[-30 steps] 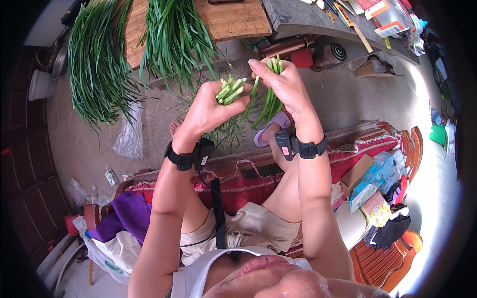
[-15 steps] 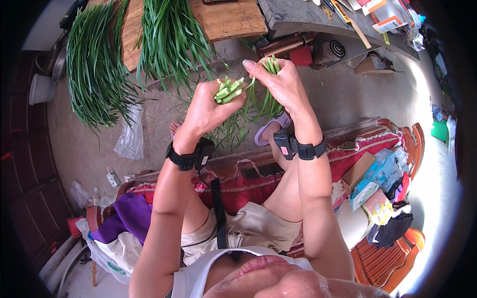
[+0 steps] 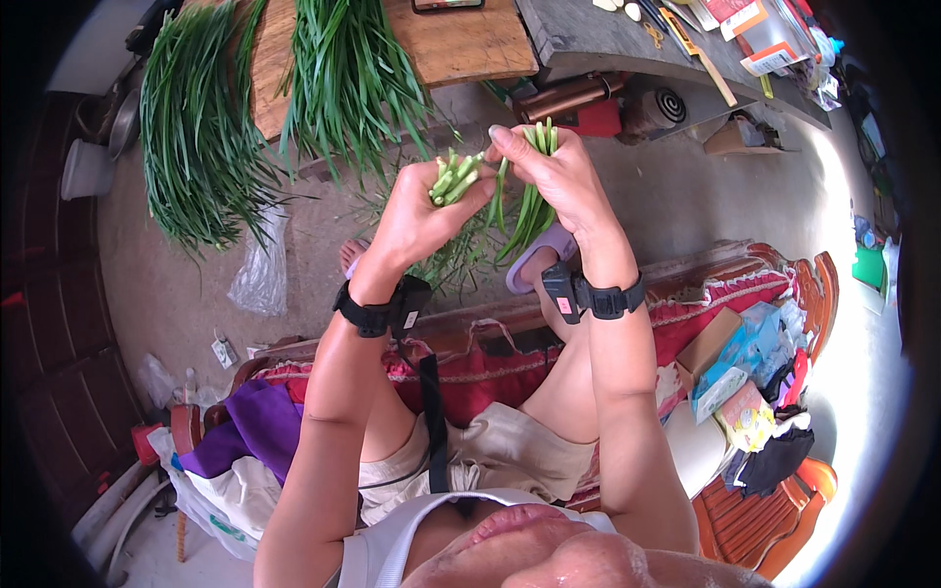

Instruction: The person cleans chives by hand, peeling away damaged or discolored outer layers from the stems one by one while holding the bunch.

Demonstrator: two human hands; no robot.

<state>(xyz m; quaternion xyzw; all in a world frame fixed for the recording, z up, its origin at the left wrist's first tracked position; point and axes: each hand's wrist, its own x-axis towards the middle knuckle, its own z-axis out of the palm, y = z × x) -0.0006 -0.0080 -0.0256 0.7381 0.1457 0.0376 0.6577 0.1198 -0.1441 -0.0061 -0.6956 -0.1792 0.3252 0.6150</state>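
My left hand (image 3: 412, 220) is closed around a thick bunch of garlic chives, its pale cut ends (image 3: 456, 181) pointing up out of the fist. Beside it, my right hand (image 3: 569, 186) grips a thinner bunch of chives (image 3: 529, 220) whose leaves hang below the palm. The right thumb and fingertips come close to the left fist; whether they touch it is hard to see. Beyond my hands, a large pile of long chives (image 3: 201, 127) droops over the left end of the wooden board (image 3: 470, 44), and a second pile (image 3: 348, 78) hangs over its front edge.
Loose green scraps (image 3: 451, 265) litter the floor between my feet. A clear plastic bag (image 3: 261, 274) lies to the left. At far right, a grey tabletop (image 3: 578, 34) holds a knife (image 3: 676, 29) and packages. I sit on a red-covered wooden bench (image 3: 490, 358) with clothes and boxes alongside.
The whole view has shifted slightly. Both hands keep their bunches, and the chives under my right hand hang closer together than before.
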